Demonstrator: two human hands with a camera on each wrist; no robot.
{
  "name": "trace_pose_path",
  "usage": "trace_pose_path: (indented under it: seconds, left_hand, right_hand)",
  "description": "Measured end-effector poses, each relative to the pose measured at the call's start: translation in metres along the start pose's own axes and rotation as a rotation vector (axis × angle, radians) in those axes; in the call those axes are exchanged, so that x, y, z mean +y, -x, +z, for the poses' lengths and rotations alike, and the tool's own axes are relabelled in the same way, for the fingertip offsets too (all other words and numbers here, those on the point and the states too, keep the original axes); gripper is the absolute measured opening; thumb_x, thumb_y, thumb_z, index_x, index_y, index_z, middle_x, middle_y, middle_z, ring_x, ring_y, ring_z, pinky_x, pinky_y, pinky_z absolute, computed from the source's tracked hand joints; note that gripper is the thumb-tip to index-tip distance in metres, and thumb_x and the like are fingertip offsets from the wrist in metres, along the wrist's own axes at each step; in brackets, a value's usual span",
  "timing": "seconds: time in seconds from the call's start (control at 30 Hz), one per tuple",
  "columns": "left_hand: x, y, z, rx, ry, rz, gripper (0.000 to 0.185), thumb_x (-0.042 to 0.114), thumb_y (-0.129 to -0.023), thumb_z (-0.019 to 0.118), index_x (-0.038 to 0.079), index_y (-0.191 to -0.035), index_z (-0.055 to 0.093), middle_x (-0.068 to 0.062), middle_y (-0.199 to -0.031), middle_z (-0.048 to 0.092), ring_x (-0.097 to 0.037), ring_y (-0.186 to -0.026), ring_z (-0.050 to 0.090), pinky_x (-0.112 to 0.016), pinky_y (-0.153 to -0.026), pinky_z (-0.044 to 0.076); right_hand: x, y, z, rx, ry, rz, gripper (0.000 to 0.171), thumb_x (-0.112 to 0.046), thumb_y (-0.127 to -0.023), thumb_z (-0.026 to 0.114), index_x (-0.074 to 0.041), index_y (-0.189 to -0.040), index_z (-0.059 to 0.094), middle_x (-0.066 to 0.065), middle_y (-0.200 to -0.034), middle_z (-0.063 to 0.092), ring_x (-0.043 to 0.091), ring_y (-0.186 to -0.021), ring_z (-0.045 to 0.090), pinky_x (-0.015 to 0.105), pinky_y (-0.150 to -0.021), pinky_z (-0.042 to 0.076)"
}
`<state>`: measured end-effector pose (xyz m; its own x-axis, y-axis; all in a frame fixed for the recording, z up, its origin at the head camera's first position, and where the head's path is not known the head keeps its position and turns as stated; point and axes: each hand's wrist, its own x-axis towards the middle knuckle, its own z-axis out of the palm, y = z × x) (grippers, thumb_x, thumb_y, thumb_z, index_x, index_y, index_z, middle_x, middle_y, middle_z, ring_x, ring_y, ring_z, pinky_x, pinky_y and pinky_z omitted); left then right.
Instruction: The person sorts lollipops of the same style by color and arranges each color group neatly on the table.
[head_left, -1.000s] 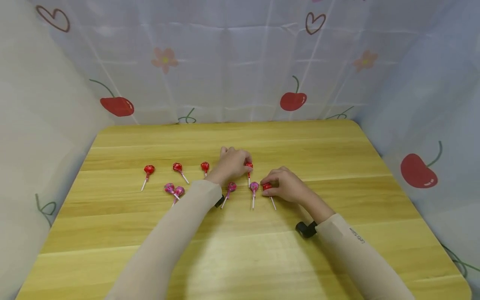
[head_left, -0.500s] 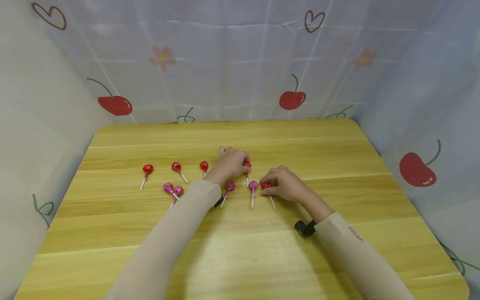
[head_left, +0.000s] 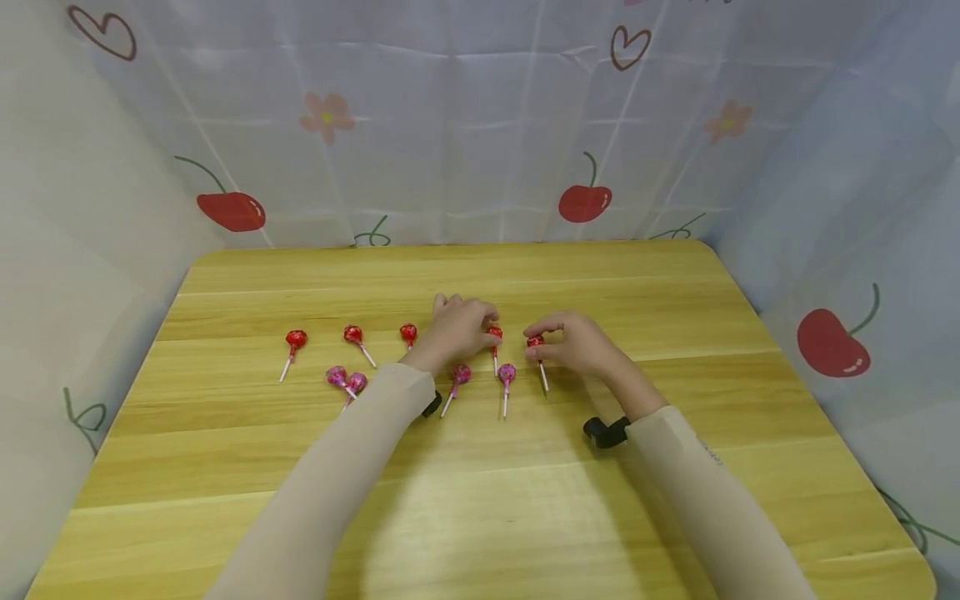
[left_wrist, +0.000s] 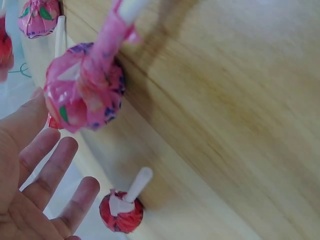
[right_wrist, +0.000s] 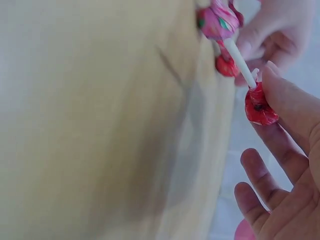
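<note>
My left hand (head_left: 453, 332) is over the middle of the table, thumb and index finger about the head of a red-wrapped lollipop (head_left: 495, 332). In the left wrist view a pink lollipop (left_wrist: 82, 87) mostly covers that grip; the other fingers (left_wrist: 50, 167) are spread. To its right, my right hand (head_left: 579, 346) pinches another red lollipop (right_wrist: 261, 106) by its wrapped head between thumb and index finger. Its white stick points toward me. Nearer me, below the left hand, lie two pink lollipops, one to the left (head_left: 461, 374) and one to the right (head_left: 507, 374).
Farther left are three red lollipops, at the far left (head_left: 296, 339), beside it (head_left: 353, 333) and near my left wrist (head_left: 408, 333). Two pink lollipops (head_left: 337, 376) lie crossed, partly behind my left sleeve. The wooden table (head_left: 480, 517) meets a printed curtain (head_left: 450, 150) at the back.
My right hand has moved away from me, carrying the red lollipop from beside the pink one to level with the left hand's lollipop. The left hand has hardly moved.
</note>
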<state>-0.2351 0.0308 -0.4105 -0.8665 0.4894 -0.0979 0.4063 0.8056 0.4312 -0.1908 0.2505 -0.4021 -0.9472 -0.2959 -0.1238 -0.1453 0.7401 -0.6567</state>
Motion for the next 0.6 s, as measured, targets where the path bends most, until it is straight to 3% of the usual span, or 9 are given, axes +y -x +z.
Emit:
trace_pose_path:
  seconds: [0.43,0.6]
  left_hand:
    - [-0.005,0.005,-0.001,-0.008,-0.005,-0.009,0.044,0.041,-0.089,0.073,0.019,-0.126,0.067,0.004,-0.127,0.068,-0.023,-0.107,0.054,-0.042,-0.095,0.024]
    - [-0.007,0.006,-0.003,-0.004,-0.01,-0.013,0.043,0.042,-0.089,0.073,0.021,-0.126,0.067,0.005,-0.126,0.068,-0.022,-0.109,0.055,-0.042,-0.095,0.025]
  right_hand:
    - [0.006,-0.031,-0.004,0.048,0.013,0.146,0.033,-0.029,-0.09,0.074,-0.013,-0.12,0.072,0.009,-0.128,0.066,0.032,-0.127,0.052,0.052,-0.108,0.04]
    - [0.01,-0.039,0.001,0.052,0.017,0.17,0.031,-0.028,-0.09,0.075,-0.014,-0.117,0.073,0.009,-0.124,0.067,0.028,-0.118,0.055,0.048,-0.104,0.042]
